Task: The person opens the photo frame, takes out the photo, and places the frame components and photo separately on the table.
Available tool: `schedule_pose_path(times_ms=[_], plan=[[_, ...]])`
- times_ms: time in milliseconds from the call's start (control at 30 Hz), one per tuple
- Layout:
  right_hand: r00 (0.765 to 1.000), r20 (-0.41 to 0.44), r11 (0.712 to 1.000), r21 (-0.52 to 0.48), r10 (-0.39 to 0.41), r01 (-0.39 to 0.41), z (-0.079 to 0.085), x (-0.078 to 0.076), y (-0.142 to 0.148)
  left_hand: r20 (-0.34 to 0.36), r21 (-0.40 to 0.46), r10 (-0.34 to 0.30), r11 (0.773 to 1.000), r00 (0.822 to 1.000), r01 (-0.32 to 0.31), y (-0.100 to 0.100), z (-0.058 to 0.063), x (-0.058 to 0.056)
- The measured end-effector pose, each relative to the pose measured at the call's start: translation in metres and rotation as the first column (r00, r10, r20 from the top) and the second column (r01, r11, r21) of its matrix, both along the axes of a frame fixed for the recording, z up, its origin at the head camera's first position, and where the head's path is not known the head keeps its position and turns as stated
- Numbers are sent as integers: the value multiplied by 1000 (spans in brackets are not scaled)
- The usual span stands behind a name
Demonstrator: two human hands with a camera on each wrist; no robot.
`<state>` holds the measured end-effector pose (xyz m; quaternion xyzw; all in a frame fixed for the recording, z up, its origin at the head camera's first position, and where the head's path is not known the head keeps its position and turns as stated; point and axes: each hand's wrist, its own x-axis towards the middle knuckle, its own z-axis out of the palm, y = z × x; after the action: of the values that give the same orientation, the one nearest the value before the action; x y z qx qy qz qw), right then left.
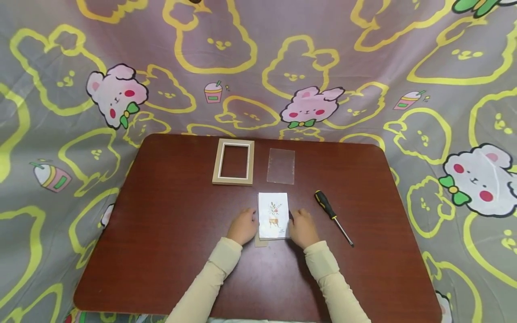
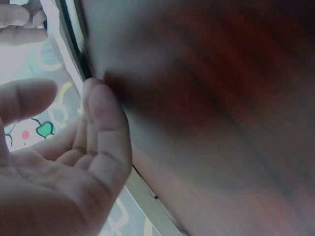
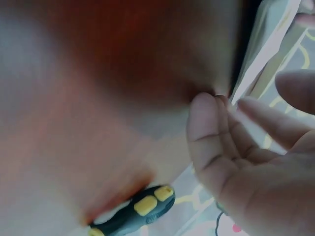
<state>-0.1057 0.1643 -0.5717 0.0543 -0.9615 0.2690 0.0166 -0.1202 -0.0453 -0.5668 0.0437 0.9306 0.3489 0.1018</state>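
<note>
A white picture card (image 1: 273, 214) with a printed plant in a pot lies near the middle of the table, on top of what looks like a board. The board's beige tab (image 1: 261, 243) sticks out at the bottom. My left hand (image 1: 243, 225) touches the left edge of this stack with loosely bent fingers, the thumb held apart. From the opposite side, the fingertips of my right hand (image 1: 304, 228) meet the right edge. In both wrist views the thumbs stand away from the fingers. What lies under the card is mostly hidden.
Behind the card, a beige picture frame (image 1: 216, 163) and a clear sheet (image 1: 281, 166) lie side by side on the brown table (image 1: 169, 233). A black and yellow screwdriver (image 1: 326, 204) lies to the right of my right hand. Patterned cloth (image 1: 242, 49) surrounds the table.
</note>
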Motion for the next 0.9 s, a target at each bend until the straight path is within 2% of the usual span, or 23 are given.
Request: schedule_pose_path(times_ms=[167,400,533,700,900], plan=[[995,73,997,-12,-69,70,-1,17,-13,-14,-15,32,999,999,-33,10,-2,6],[975,159,977,-124,-156,176,-1,22,-22,-5,15,80,997,997,-80,17,-3,9],[964,202,965,-163,-172,206,0,21,-29,-21,27,100,995,995,-100,12,-5,9],[971,198,964,-199,-138,177,1,25,-43,-16,46,142,989,990,-141,-2,-2,12],[969,214,956,-238,-123,174,3,31,-67,-13,69,174,983,985,-173,-27,3,22]])
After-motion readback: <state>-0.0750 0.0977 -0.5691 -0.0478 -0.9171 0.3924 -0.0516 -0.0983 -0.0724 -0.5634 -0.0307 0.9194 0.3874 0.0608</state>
